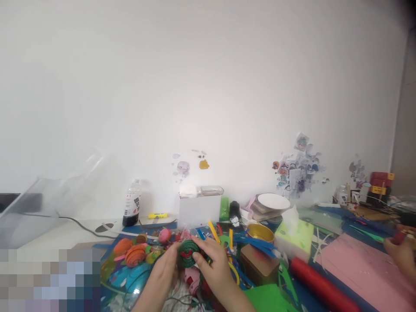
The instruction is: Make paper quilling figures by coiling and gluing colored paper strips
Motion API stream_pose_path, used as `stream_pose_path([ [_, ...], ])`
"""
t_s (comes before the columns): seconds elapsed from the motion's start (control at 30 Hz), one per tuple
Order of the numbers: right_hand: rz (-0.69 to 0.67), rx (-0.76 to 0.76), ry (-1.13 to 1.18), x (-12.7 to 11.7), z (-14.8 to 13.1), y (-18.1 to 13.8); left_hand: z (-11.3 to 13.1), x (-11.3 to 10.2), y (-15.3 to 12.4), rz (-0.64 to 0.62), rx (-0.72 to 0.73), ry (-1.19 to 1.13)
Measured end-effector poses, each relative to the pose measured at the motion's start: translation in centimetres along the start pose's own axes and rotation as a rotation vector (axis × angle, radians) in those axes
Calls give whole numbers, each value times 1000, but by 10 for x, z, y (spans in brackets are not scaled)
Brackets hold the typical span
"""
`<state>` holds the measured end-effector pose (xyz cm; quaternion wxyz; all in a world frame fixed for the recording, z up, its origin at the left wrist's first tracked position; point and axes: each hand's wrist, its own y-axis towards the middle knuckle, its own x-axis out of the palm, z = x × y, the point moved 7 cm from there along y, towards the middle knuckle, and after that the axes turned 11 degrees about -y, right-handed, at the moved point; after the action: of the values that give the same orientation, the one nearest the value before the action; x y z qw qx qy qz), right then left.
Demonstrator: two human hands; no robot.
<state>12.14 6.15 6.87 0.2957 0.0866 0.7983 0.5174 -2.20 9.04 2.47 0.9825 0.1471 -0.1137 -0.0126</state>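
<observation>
Both of my hands hold a round dark green crocheted piece point(187, 253) with a red mark on it, just above the cluttered table. My left hand point(164, 271) grips its left side with curled fingers. My right hand point(216, 264) wraps its right side, fingers bent over the top edge. Around them lie small orange crocheted balls point(134, 255), a pink ball point(164, 235) and coloured paper strips point(214, 232).
A dark drink bottle point(131, 203), white box point(199, 208), gold tin point(260, 232), tissue pack point(294, 238), red roll point(320, 284) and pink sheet point(364, 268) crowd the table. Another person's hand point(401, 255) shows at the right edge. Stickers dot the white wall.
</observation>
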Motion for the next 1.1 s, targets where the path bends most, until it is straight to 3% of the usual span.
stream_pose_path([
  [0.17,-196,-18,29,10,1,2,-4,15,9,-258,-206,47],
  [0.23,-229,-9,22,11,1,2,-7,19,8,-303,-255,16],
  [0.6,-165,168,47,6,13,1,-2,21,8,-184,-205,-280],
  [0.7,-160,179,60,6,11,3,1,15,9,-111,-181,-239],
  [0.9,-119,218,33,4,13,7,10,6,11,-129,-145,-63],
  [1.1,-167,311,117,15,32,2,14,-1,14,-112,-124,-24],
])
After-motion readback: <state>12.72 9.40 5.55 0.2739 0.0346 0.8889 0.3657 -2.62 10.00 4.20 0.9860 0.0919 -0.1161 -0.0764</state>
